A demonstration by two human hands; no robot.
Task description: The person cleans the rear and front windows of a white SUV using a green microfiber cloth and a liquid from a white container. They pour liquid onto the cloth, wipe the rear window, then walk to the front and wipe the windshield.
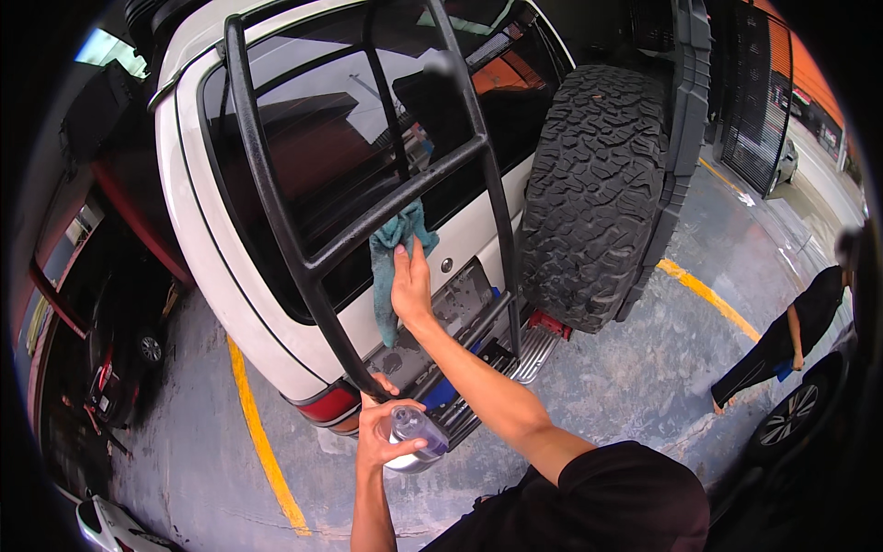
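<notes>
My right hand (pixel 412 285) reaches between the rails of a black tubular ladder (pixel 267 175) and grips a teal cloth (pixel 383 276). The bunched cloth lies against the back of a white vehicle (pixel 198 221), just below its dark rear window (pixel 313 138), with one end hanging down. Lower and to the left, my left hand (pixel 375 434) is closed around a clear plastic bottle (pixel 419 431), held tilted near the ladder's foot. Some of its fingers appear to touch the ladder rail. The cloth's upper part is partly hidden behind a ladder rung.
A large spare tyre (pixel 593 193) juts out right of the ladder. Below are a ridged metal step (pixel 536 359) and a red tail light (pixel 328 403). At the right, a person in dark clothes (pixel 796 317) stands beside a dark car (pixel 782 423). Yellow lines (pixel 258 432) mark the floor.
</notes>
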